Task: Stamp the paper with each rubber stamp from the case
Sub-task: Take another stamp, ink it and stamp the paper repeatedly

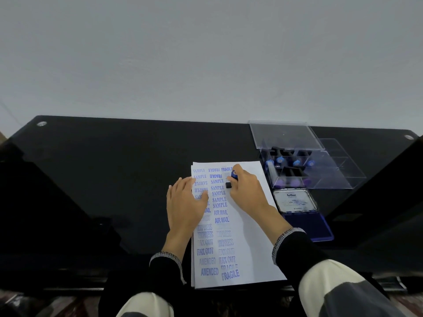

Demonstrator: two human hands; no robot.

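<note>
A white paper (251,236) lies on the black table, covered with several blue stamped words such as SAMPLE, AIR MAIL, FAX OUT and FRAGILE. My right hand (246,186) grips a rubber stamp (231,179) with a blue top and black base, held down on the paper's upper part. My left hand (186,202) rests flat with straight fingers on the paper's left edge. The clear plastic case (320,172) stands at the right with its lid up and several blue-topped stamps inside.
An open blue ink pad (306,221) with its lid raised lies just right of the paper, in front of the case. The black glass table (114,179) stretches left and meets a grey wall at the back.
</note>
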